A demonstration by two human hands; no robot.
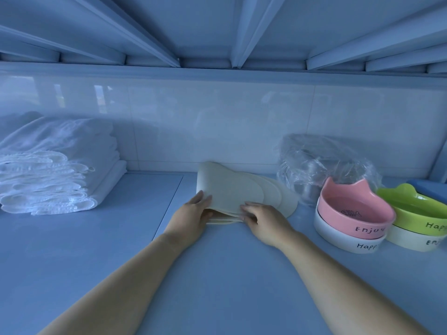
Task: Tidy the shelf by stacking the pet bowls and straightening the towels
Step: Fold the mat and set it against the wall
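Pink bowl (355,209) sits nested in a white bowl (338,235) and a green bowl (418,211) in a cream bowl (411,239), at the right edge of the shelf (217,274). Stacking appears done. Towels (55,165) at the left edge are folded but uneven, so straightening is judged outstanding. Left hand (193,211) and right hand (263,221) grip the cream mats (229,189) mid-shelf. Legible on the bowls: "Enjoy", "Happ".

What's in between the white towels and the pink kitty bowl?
In the head view, flat cream mats lie between the towels and pink bowl; the left hand and right hand hold their near edge.
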